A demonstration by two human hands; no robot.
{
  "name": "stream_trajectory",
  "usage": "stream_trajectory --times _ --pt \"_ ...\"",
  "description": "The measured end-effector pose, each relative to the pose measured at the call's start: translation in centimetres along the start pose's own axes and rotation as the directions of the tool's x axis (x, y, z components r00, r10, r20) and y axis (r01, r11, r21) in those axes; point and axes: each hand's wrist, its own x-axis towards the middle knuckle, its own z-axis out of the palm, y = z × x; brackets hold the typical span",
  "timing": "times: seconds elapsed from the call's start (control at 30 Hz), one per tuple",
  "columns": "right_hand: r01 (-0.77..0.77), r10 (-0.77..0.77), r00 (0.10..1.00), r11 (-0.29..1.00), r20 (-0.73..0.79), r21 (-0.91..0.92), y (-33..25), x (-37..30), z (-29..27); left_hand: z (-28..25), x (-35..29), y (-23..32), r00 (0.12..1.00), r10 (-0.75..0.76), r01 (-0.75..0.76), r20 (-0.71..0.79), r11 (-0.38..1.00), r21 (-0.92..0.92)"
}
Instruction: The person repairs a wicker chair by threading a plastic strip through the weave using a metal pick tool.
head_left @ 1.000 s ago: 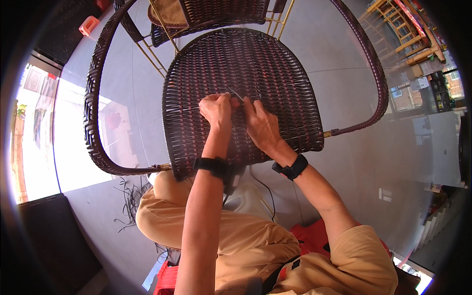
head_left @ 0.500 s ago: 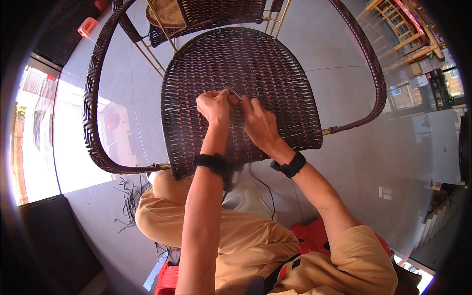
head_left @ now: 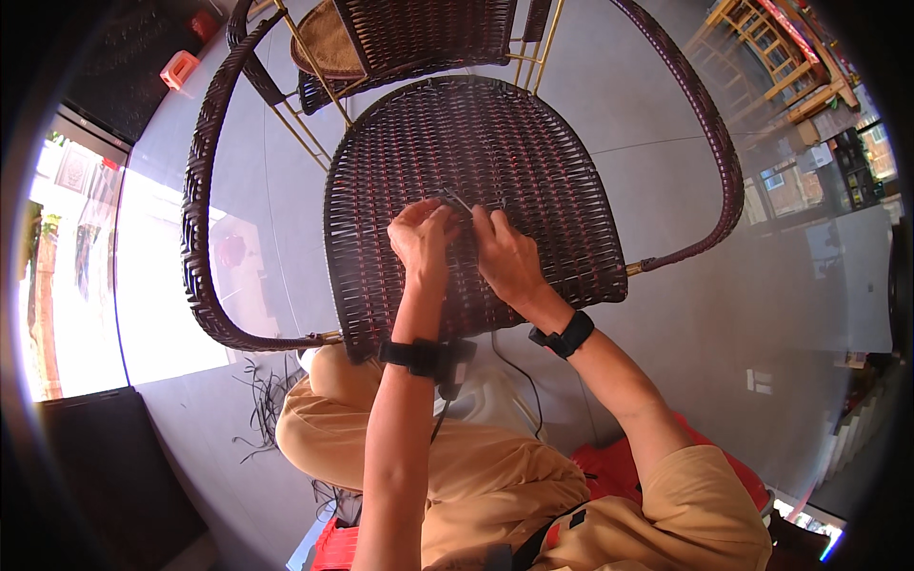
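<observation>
Head view: woven chair seat [head_left: 533, 162] tipped twd body, lower edge near lap, prob. so weave sits within easy reach of both hands. Left hand [head_left: 419, 238] curled, fingers pinched on thin strand [head_left: 455, 200] mid-seat; right hand [head_left: 509, 257] just beside, fingertips pressed onto weave, grasp itself can't tell (thumb side hidden). Black wristbands [head_left: 419, 355] on both wrists. Loose cut strands [head_left: 267, 400] on floor at left, near knee, w/in reach. Small orange-red boxy item [head_left: 179, 68] upper left on dark surface, label unreadable. Red stool [head_left: 619, 466] under legs.
</observation>
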Motion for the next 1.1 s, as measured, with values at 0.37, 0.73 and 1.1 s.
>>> stream_trajectory --times 0.37,0.73,1.1 --pt "0.003 -0.003 1.0 1.0 -0.006 -0.012 0.0 0.0 -0.2 1.3 0.5 0.5 0.986 0.004 0.015 -0.169 0.994 0.111" --pt "-0.195 0.176 0.972 0.974 0.153 0.118 -0.4 1.9 -5.1 0.5 0.2 0.8 0.996 0.026 -0.013 -0.081 0.987 0.159" --pt "-0.041 0.039 0.972 0.999 0.232 0.003 1.0 4.3 -4.1 0.3 0.3 -0.1 0.995 0.071 -0.061 -0.063 0.986 0.154"
